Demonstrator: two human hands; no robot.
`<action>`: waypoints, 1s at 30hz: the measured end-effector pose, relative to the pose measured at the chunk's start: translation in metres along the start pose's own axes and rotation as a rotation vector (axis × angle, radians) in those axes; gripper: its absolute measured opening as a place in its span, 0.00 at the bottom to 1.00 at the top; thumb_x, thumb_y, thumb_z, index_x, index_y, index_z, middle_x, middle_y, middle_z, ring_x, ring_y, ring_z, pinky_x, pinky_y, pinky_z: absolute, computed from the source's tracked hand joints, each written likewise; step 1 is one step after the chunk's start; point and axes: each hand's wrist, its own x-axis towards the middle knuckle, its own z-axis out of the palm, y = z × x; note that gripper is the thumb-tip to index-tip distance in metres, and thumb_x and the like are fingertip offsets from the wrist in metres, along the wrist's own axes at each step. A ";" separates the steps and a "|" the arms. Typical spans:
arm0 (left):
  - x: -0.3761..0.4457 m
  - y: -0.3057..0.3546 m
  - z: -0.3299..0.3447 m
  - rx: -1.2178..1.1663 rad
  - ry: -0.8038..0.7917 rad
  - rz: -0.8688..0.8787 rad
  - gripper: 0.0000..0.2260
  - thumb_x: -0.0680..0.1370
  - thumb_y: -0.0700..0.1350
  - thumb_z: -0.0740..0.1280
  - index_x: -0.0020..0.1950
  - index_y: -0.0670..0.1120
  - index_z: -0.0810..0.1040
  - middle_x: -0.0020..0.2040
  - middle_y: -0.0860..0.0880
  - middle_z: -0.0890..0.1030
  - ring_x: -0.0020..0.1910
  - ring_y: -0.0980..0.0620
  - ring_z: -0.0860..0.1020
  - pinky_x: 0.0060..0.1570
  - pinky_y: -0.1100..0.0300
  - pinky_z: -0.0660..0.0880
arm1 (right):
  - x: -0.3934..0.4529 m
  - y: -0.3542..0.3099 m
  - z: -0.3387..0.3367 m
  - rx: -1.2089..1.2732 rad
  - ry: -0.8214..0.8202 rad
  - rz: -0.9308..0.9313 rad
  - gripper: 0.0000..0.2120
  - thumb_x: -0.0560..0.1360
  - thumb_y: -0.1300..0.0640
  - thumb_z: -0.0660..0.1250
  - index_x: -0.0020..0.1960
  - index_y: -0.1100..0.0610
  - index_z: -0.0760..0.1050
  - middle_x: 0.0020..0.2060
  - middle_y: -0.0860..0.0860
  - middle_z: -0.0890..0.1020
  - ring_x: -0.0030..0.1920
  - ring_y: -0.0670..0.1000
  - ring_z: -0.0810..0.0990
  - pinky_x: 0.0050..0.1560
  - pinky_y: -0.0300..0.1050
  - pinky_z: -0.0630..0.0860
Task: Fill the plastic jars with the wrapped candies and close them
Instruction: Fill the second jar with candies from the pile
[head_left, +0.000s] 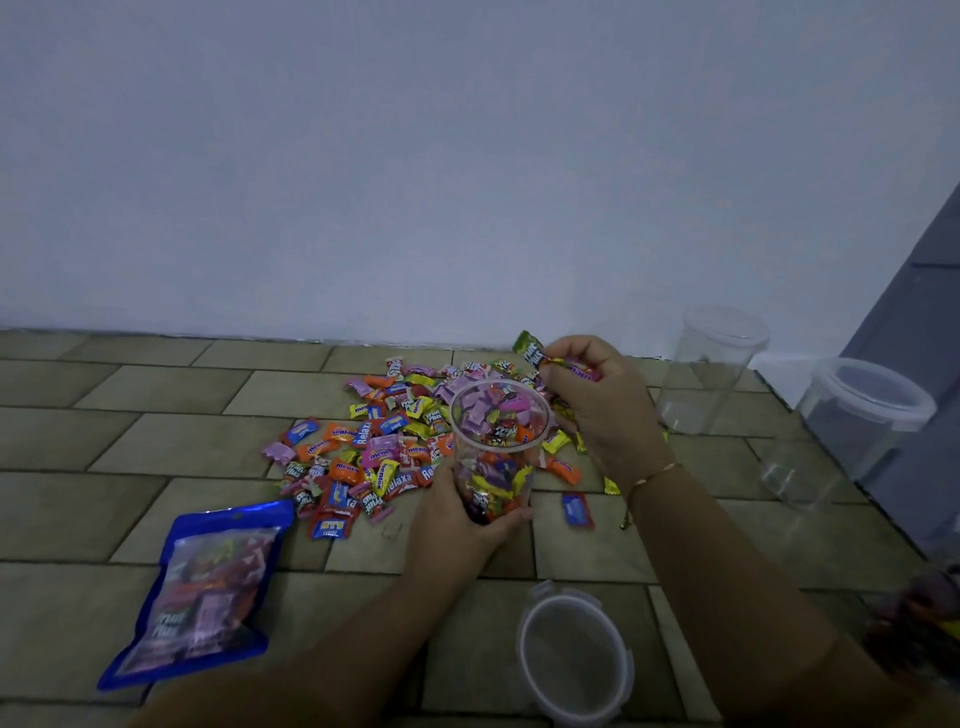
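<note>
A clear plastic jar (496, 447), open at the top and nearly full of wrapped candies, stands tilted toward me on the tiled surface. My left hand (462, 512) grips its lower part. Just right of the jar's rim, my right hand (597, 405) is raised and pinches a few wrapped candies (532, 351), one in a green wrapper. A heap of loose wrapped candies (374, 441) spreads behind and left of the jar. A round clear lid (574, 654) lies flat near me.
A blue candy bag (202, 587) lies at the near left. Two closed, empty clear jars stand at the right, one (711, 369) by the wall and one (852, 426) at the surface's edge. The white wall rises close behind the heap.
</note>
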 end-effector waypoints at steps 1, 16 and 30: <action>0.000 0.000 0.000 -0.001 0.003 0.003 0.46 0.58 0.68 0.73 0.71 0.53 0.60 0.63 0.59 0.73 0.60 0.59 0.73 0.52 0.69 0.68 | -0.001 -0.002 0.003 -0.057 -0.002 -0.050 0.10 0.74 0.66 0.67 0.40 0.51 0.76 0.32 0.49 0.78 0.28 0.46 0.74 0.27 0.37 0.71; 0.001 0.001 -0.001 0.011 0.002 -0.013 0.43 0.59 0.68 0.72 0.68 0.54 0.62 0.56 0.63 0.72 0.54 0.63 0.72 0.44 0.77 0.64 | -0.004 -0.008 0.034 -0.167 0.033 -0.211 0.17 0.77 0.52 0.64 0.42 0.67 0.78 0.31 0.62 0.77 0.30 0.46 0.73 0.37 0.36 0.75; 0.000 0.001 -0.001 0.010 0.013 -0.001 0.43 0.60 0.64 0.75 0.70 0.52 0.62 0.57 0.62 0.71 0.55 0.62 0.71 0.44 0.77 0.64 | -0.011 0.021 0.005 -0.210 0.218 -0.190 0.14 0.79 0.55 0.61 0.38 0.59 0.77 0.30 0.48 0.77 0.30 0.39 0.73 0.34 0.31 0.71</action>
